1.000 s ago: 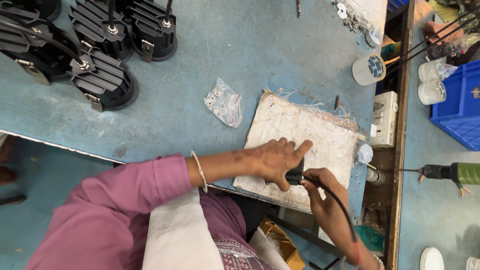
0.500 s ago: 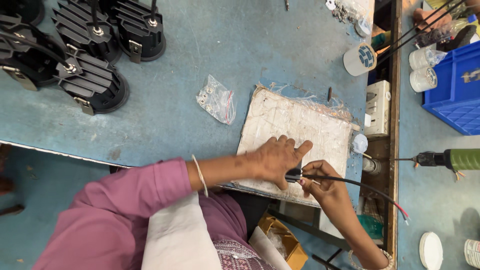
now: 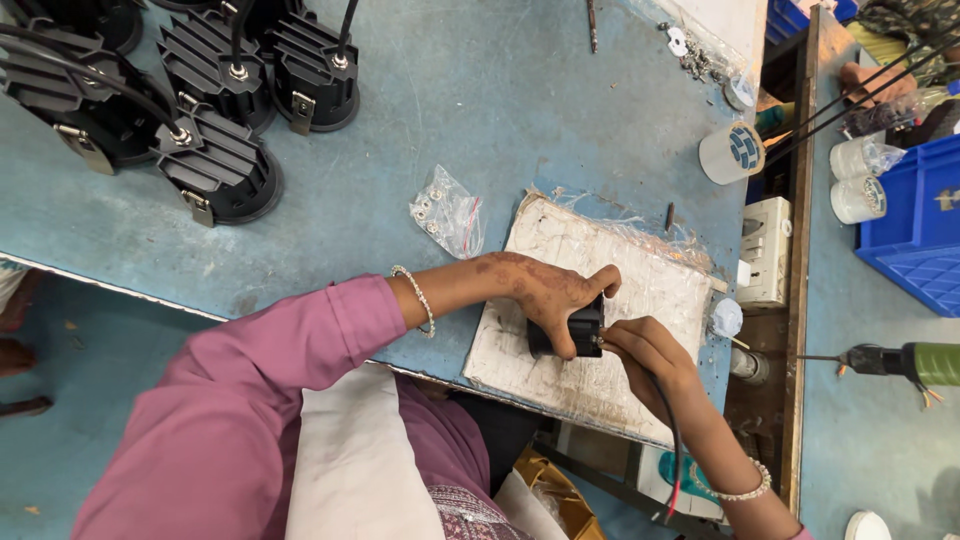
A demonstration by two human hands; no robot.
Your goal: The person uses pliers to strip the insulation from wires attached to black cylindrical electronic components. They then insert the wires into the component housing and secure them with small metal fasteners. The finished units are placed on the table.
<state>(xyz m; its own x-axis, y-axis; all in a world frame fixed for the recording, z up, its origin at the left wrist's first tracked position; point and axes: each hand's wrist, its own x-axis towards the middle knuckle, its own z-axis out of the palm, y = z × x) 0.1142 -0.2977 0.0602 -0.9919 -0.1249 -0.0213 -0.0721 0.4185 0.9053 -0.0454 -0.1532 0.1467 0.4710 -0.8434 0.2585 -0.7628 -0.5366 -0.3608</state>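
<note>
My left hand (image 3: 545,292) grips a small black finned lamp housing (image 3: 570,333) lying on a white scuffed work pad (image 3: 620,290) at the bench's near edge. My right hand (image 3: 648,355) pinches the housing's end, where a black cable (image 3: 668,440) with a red wire tip hangs down past the wrist. Both hands touch the housing; much of it is hidden under my fingers.
Several finished black finned lamps (image 3: 215,165) with cables stand at the far left of the blue bench (image 3: 480,110). A clear bag of screws (image 3: 448,212) lies by the pad. A white socket block (image 3: 765,250), tape roll (image 3: 732,152), blue bin (image 3: 915,230) and green power screwdriver (image 3: 900,362) sit to the right.
The cable that stretched out to the right now hangs down below my right wrist. My right hand has closed in on the housing's end, and my left hand has shifted slightly.
</note>
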